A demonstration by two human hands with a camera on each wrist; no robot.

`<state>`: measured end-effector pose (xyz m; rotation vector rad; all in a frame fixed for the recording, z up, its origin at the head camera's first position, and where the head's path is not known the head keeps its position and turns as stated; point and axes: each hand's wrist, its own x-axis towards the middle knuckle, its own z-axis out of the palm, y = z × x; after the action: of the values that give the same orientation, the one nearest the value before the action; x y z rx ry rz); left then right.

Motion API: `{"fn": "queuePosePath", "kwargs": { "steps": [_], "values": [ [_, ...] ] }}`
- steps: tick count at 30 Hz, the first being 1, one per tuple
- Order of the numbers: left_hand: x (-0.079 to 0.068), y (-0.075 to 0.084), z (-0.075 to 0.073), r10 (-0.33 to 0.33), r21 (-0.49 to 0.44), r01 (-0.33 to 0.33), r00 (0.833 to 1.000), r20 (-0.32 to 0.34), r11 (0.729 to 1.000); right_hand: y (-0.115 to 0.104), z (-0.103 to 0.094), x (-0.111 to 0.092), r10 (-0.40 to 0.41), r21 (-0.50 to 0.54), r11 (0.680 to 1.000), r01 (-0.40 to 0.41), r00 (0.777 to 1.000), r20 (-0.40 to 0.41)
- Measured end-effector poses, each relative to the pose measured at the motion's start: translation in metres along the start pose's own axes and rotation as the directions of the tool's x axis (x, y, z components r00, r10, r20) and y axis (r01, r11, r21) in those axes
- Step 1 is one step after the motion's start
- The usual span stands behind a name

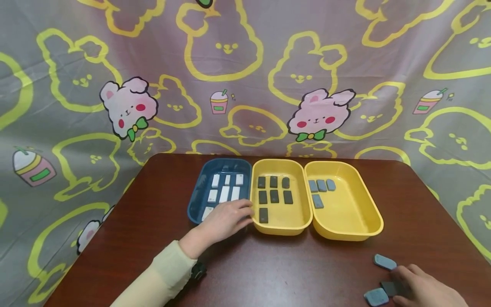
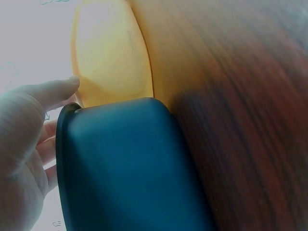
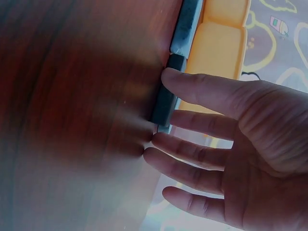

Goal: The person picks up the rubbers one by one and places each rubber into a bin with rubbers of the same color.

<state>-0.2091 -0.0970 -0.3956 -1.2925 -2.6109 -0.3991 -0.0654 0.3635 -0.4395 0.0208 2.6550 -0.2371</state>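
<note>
My left hand is at the front right corner of a dark blue bin, its fingers loosely bent over the rim beside the middle yellow bin; nothing shows in its grasp. White blocks lie in the blue bin, partly hidden by that hand. Black blocks stand in rows in the middle bin. At the front right of the table, my right hand pinches a black block between thumb and index finger, the other fingers spread. Two grey-blue blocks, one farther back and one nearer, lie close to it.
A second yellow bin at the right holds several grey-blue blocks in its back left part. The three bins stand side by side on the brown table. Behind hangs a curtain with cartoon rabbits.
</note>
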Motion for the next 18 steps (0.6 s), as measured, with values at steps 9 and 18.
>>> {"fn": "queuePosePath", "kwargs": {
  "steps": [9,18],
  "values": [
    [0.001,-0.001,0.0,-0.006,0.005,0.006,1.0,0.011,1.0,-0.012,0.002,0.002,0.001,0.009,1.0,-0.001,1.0,-0.014],
    [0.001,0.0,0.0,-0.006,0.001,0.006,1.0,0.014,1.0,-0.023,0.002,-0.002,-0.041,-0.007,0.999,0.041,0.995,-0.087]
  ]
}}
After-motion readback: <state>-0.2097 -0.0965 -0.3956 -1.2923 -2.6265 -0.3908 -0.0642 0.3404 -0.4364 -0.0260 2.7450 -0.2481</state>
